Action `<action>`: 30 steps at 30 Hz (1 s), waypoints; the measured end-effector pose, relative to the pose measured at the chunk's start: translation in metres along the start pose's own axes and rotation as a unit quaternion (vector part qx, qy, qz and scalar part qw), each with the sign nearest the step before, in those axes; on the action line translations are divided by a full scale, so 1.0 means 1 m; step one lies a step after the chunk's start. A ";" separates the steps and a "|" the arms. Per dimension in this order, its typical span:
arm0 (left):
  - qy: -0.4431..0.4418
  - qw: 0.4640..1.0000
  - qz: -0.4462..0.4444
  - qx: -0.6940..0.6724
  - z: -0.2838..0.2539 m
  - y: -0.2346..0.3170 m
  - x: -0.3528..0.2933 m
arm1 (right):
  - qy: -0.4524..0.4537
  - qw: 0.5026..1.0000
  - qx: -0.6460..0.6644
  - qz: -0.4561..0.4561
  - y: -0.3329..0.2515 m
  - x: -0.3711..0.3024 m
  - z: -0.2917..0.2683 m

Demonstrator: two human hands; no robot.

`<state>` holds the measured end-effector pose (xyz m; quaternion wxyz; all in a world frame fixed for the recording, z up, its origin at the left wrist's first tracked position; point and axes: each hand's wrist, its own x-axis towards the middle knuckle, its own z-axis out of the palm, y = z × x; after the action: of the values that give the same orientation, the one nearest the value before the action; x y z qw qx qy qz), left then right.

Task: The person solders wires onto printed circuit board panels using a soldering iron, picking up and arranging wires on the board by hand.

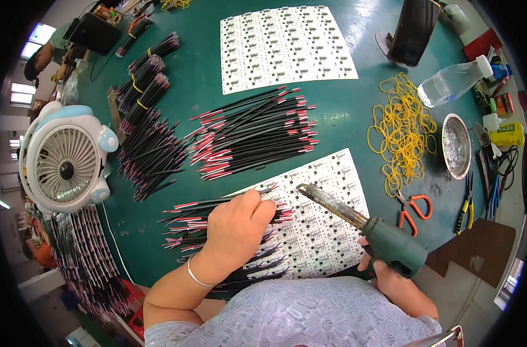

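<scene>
My left hand [238, 226] is closed in a pinch over the near circuit board sheet [333, 231]. A thin black wire [203, 204] runs into its fingers, and a bare-looking tip shows just past them. Under and beside this hand lie rows of black wires with red and white ends, partly across the sheet. My right hand [385, 274] grips the dark green handle of a soldering iron [336, 207]. The iron's metal tip points to the upper left, above the sheet and apart from my left hand. The handle hides part of the right fingers.
Beyond lie a loose wire pile [258, 133], banded bundles [148, 87] and another board sheet [286, 49]. A fan [67, 165] stands left. On the right are yellow rubber bands [399, 133], a metal bowl [456, 146], red-handled cutters [414, 214], a bottle [454, 84] and a phone [412, 32].
</scene>
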<state>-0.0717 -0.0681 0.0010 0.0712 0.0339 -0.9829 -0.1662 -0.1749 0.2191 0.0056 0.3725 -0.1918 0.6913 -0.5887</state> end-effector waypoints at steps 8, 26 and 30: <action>0.028 0.999 0.045 -0.007 0.009 -0.008 -0.001 | -0.060 0.995 -0.022 0.078 -0.002 -0.006 -0.002; 0.043 0.996 0.045 0.065 0.010 -0.003 -0.004 | -0.002 0.975 -0.221 0.005 0.002 -0.001 0.009; 0.042 0.996 0.043 0.061 0.009 -0.003 -0.004 | -0.005 0.971 -0.239 -0.003 0.000 0.003 0.013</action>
<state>-0.0692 -0.0677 -0.0089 0.1175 0.0031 -0.9879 -0.1011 -0.1671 0.2087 0.0041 0.3173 -0.2802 0.8098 -0.4062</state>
